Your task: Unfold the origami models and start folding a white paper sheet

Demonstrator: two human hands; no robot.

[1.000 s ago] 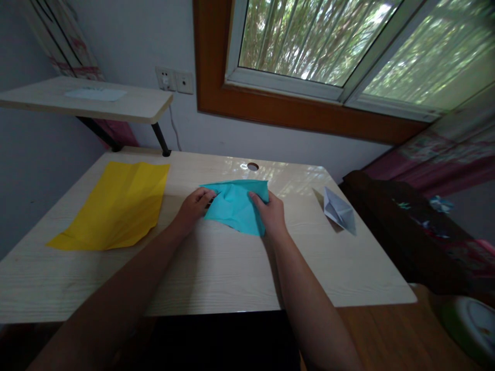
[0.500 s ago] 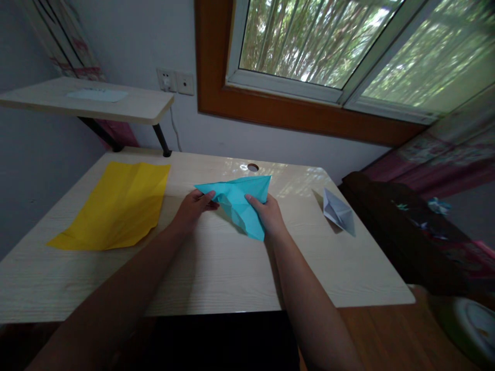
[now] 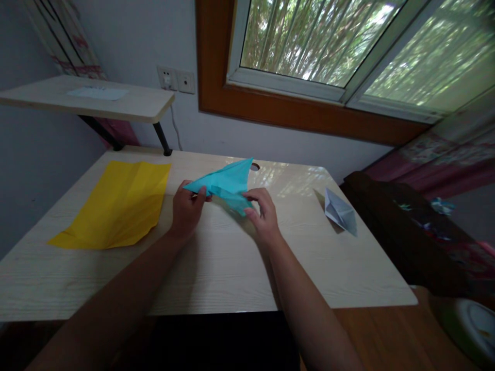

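Room in a home, patterned curtains (image 3: 444, 139), wood-framed window (image 3: 305, 46), desk (image 3: 348, 273), shelf (image 3: 143, 104)

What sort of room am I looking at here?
Probably a room in a home, perhaps a study corner: a light wood-look desk with a raised shelf, a wood-framed window, and floral-patterned curtains.

Two hands (image 3: 186, 208) (image 3: 265, 215), four papers (image 3: 230, 178) (image 3: 119, 206) (image 3: 339, 208) (image 3: 96, 94) (one on the shelf (image 3: 149, 104))
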